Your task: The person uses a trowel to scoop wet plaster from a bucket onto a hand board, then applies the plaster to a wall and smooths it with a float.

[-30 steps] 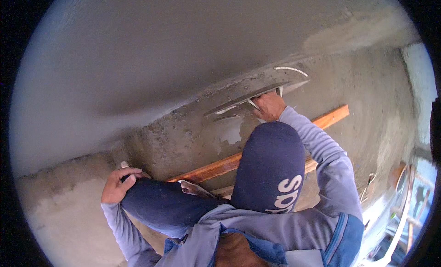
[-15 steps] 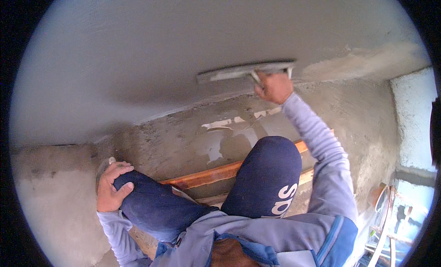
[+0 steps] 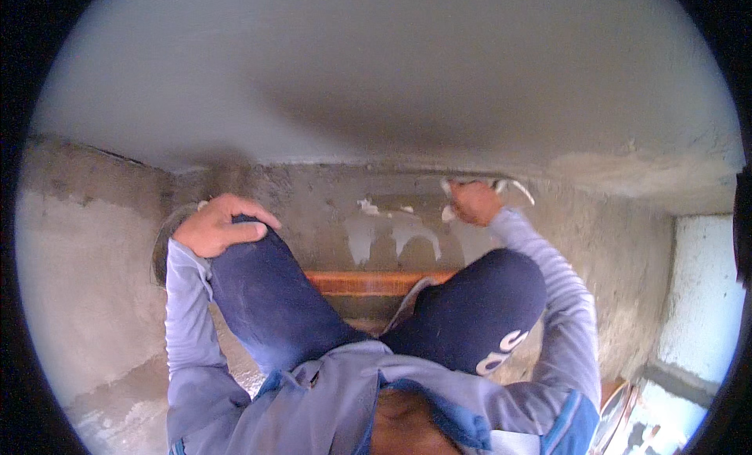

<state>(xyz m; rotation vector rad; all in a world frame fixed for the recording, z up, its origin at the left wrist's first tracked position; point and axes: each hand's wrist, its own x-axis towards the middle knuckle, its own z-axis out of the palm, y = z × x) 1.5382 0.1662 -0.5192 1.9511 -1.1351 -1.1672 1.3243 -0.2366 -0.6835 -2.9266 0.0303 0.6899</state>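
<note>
My right hand point(image 3: 475, 202) is closed round the handle of a plastering trowel point(image 3: 500, 186), low by the joint where the smooth grey plastered wall point(image 3: 439, 87) meets the floor. The trowel is smeared by motion and its blade shows nearly edge-on, so I cannot tell whether it touches the plaster. My left hand point(image 3: 218, 228) lies over my left knee point(image 3: 258, 255), fingers stretched and thumb apart. Just behind it show a small pale knob and a dark rounded shape point(image 3: 160, 247), mostly hidden, whose kind I cannot make out.
An orange-brown wooden board point(image 3: 360, 283) runs across under my legs. Wet pale patches point(image 3: 415, 240) mark the grey floor between my knees. Rough grey wall stands at the left, and a light blue-white block point(image 3: 705, 267) at the right. Blurred clutter lies at the lower right.
My right hand has brought the trowel down from the plastered wall to near its lower edge. The view has shifted, and my left hand still rests on the knee.
</note>
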